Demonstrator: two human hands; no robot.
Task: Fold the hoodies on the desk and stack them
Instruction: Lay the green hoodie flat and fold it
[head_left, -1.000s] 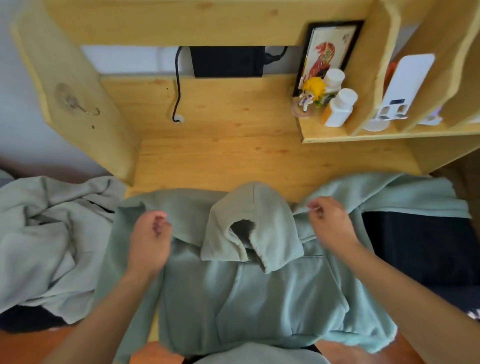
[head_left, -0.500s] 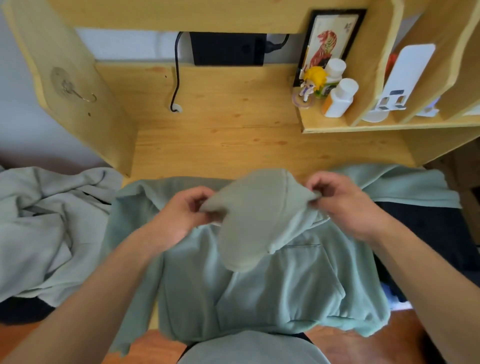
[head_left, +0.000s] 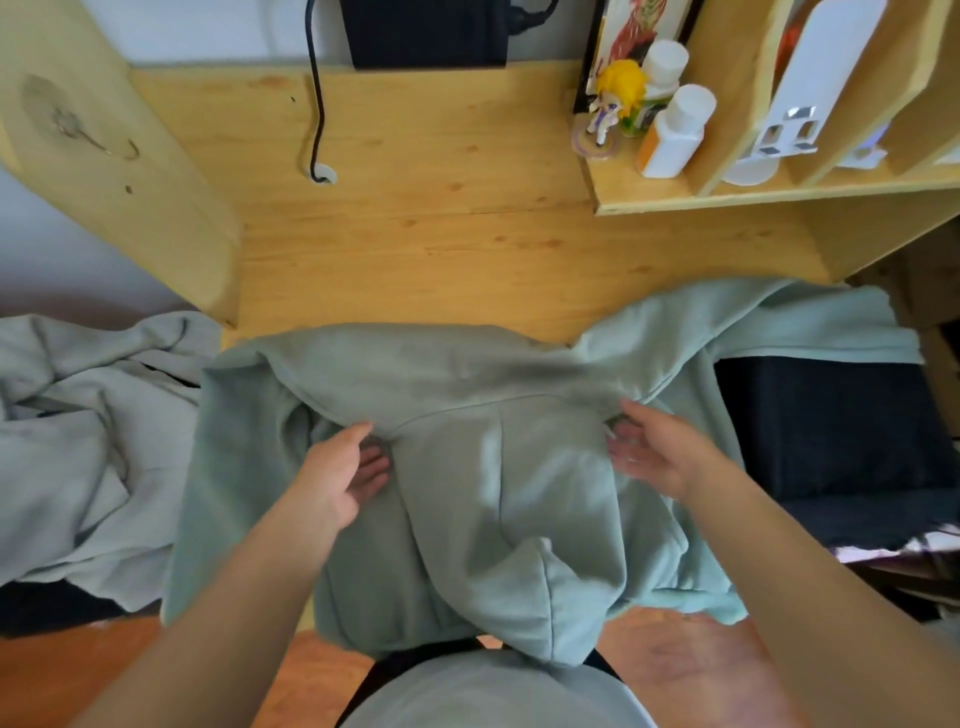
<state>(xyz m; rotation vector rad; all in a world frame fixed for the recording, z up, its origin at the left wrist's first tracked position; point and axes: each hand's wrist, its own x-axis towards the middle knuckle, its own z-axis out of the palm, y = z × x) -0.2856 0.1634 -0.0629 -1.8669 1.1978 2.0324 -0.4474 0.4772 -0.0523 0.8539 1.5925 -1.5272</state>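
At desk (head_left: 441, 208) front edge, 6 o'clock: sage hoodie (head_left: 467, 379), hood (head_left: 519, 519) flipped down over body. Judged soft, limp, light, non-slippery; best taken at shoulder seams. Left hand (head_left: 337, 478) and right hand (head_left: 654, 452) flanking hood, fingers relaxed, gripping nothing. Second hoodie (head_left: 78, 441) heaped at 9 o'clock.

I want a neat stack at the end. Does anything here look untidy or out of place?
Yes. A second hoodie lies crumpled in a heap off the desk's left edge, unfolded. The hoodie being folded overhangs the desk's near edge, its right sleeve splayed sideways.
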